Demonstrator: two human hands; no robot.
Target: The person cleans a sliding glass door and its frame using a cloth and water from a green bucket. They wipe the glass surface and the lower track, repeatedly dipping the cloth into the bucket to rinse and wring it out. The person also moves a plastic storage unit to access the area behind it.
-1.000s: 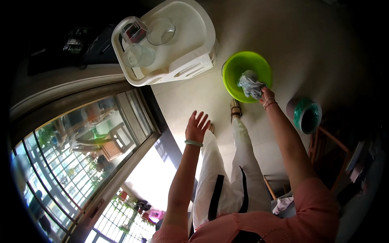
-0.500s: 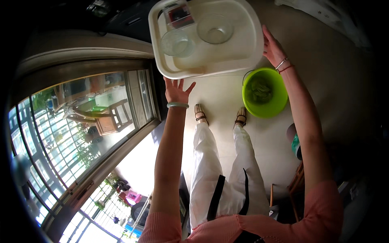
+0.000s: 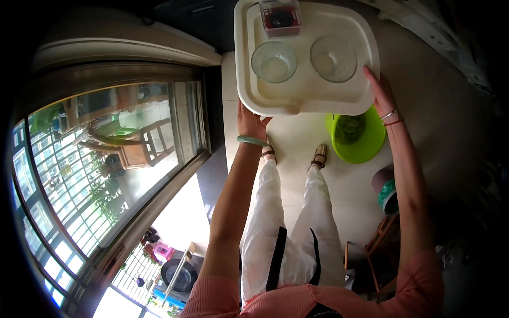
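A white rounded tray (image 3: 297,99) is held out in front of me above the floor. My left hand (image 3: 251,123) grips its near left corner from below, with most of the fingers hidden under it. At the right edge, my right hand (image 3: 382,95) has its fingers against the rim and partly beneath it. Two clear glass bowls stand on the tray, a ribbed bowl (image 3: 273,62) on the left and a smooth bowl (image 3: 333,59) on the right. Behind the ribbed one lies a clear-lidded box (image 3: 281,19) with red and black contents.
A lime-green bucket (image 3: 363,143) with leafy scraps stands on the floor below the tray's right side. To my left runs a framed glass door (image 3: 175,159). A bin (image 3: 388,193) with a green liner and a wooden chair (image 3: 383,249) are at my right.
The tray has moved right and a little nearer, with its bowls and box. My left hand, spread beside the tray's corner before, now has hold of it from below.
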